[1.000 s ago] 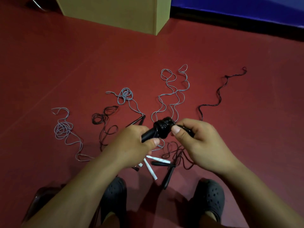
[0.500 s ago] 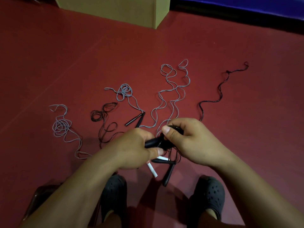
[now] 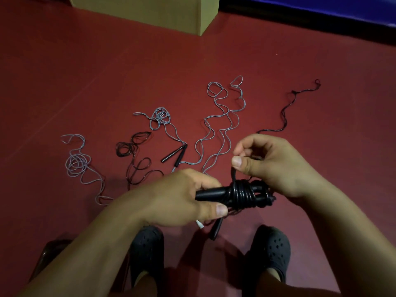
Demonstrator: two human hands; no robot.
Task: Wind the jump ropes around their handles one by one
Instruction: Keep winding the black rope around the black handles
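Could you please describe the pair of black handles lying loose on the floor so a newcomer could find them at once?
Start at the tan box at the top, then come down the red floor toward the hands. The black handles lie side by side above the left hand, joined to a grey rope; nothing is wound on them.

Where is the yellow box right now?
In the head view, the yellow box stands at the top edge, left of middle, on the red floor, beside the blue mat, beyond the loose ropes.

Both hands (image 3: 216,185) wind black rope (image 3: 242,191) around handles (image 3: 211,192).
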